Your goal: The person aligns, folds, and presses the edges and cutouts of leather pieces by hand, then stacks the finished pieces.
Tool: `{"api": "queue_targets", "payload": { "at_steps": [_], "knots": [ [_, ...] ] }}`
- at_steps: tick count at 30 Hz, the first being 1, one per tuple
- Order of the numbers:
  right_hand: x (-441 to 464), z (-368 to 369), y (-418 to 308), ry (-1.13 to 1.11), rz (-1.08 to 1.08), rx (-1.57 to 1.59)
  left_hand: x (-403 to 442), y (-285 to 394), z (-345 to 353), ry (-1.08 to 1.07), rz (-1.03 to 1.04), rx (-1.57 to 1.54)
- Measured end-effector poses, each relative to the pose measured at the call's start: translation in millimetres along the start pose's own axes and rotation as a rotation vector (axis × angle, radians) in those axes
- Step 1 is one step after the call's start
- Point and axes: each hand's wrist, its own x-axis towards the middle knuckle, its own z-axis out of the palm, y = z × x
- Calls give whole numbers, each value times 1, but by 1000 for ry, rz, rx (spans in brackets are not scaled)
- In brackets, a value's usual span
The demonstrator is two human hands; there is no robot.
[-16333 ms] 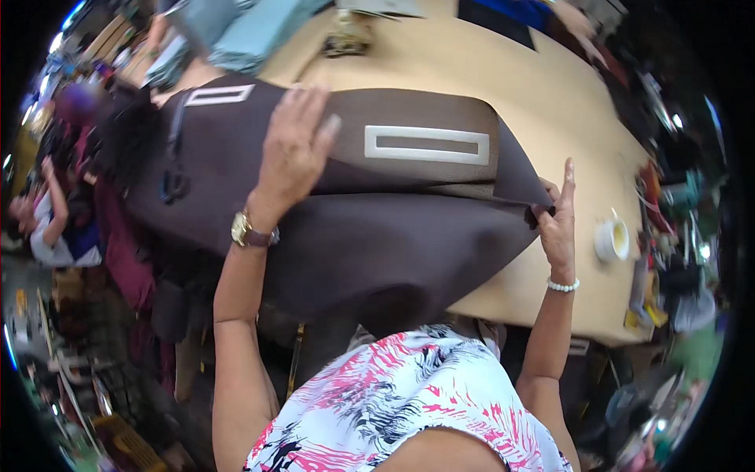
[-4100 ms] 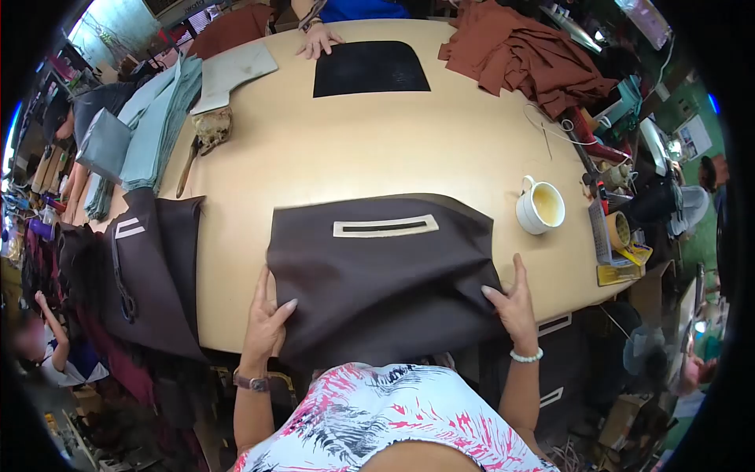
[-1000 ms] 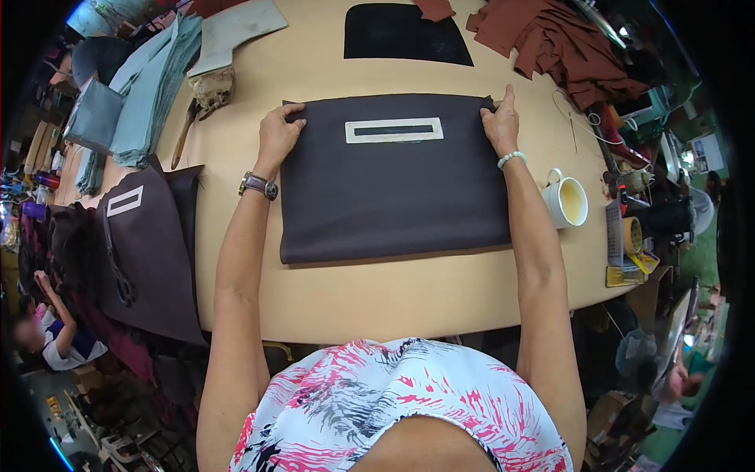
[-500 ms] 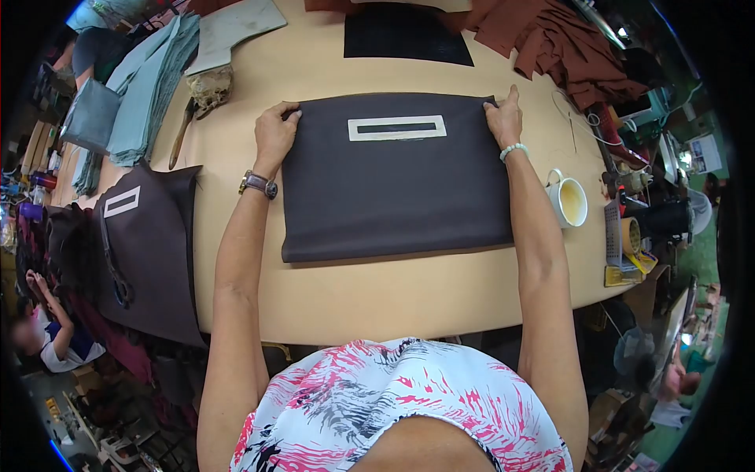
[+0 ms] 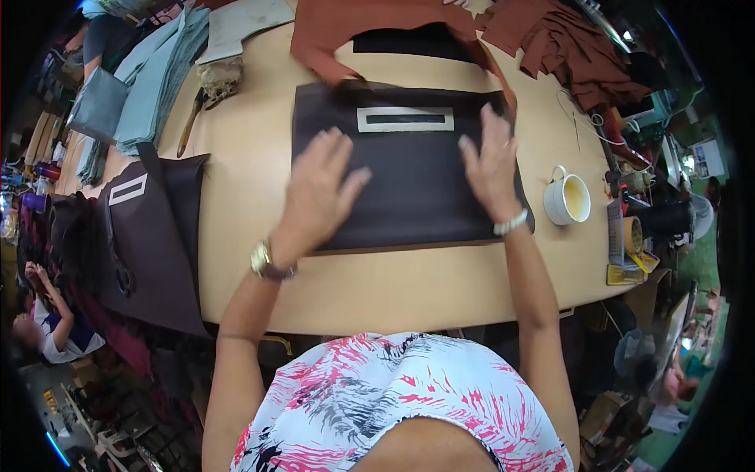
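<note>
A dark brown sheet (image 5: 409, 197) of leather or fabric lies flat on the table in front of me, with a white rectangular frame (image 5: 448, 122) around a dark slot near its far edge. Over its left part is my left hand (image 5: 318, 189), fingers stretched and slightly blurred. My right hand (image 5: 491, 169) is spread over the right part, fingers pointing away from me. Whether either palm presses on the sheet I cannot tell. A rust-brown piece (image 5: 377, 27) overlaps the sheet's far edge, blurred at its near end. Beyond it, another person's hand (image 5: 456, 2) shows at the top edge.
A cup (image 5: 557, 206) of yellowish liquid stands right of the sheet. At left, a similar dark panel (image 5: 161, 236) carries scissors (image 5: 118, 263). Brush (image 5: 189, 126), stone-like lump (image 5: 220, 76) and grey-green stacks (image 5: 161, 86) lie far left; rust-brown pieces (image 5: 543, 47) lie far right.
Both my hands have let go of the sheet's far corners and come back over it, fingers spread. The rust-brown piece has come in from the far side, over the black sheet and the dark sheet's edge.
</note>
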Motion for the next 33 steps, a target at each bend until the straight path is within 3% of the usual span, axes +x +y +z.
{"api": "queue_targets", "payload": {
  "at_steps": [5, 8, 9, 15, 18, 21, 25, 28, 33],
  "knots": [
    [-112, -10, -67, -268, -130, 160, -62, 62, 20, -281, 153, -65],
    [-143, -7, -74, -372, -11, 256, -84, 69, 36, -373, 128, -53],
    [-149, -8, -73, -359, -20, 185, -88, 68, 36, -481, 104, -31],
    [-173, -35, -48, -353, 19, -76, -106, 57, 16, -568, 132, 60],
    [-182, -45, -16, -289, 90, -144, -124, 38, -2, -567, 55, 164],
    [-176, -58, 23, -158, 394, -296, -140, 16, -13, -411, 30, 229],
    [-162, -57, 25, 26, 324, -301, -128, 13, -15, -280, 120, 194],
    [-136, -69, 8, -20, 655, -8, -123, 8, -15, -324, 206, 306],
    [-138, -70, 33, 167, 709, 294, -125, 21, -32, -269, 255, 367]
  ]
}}
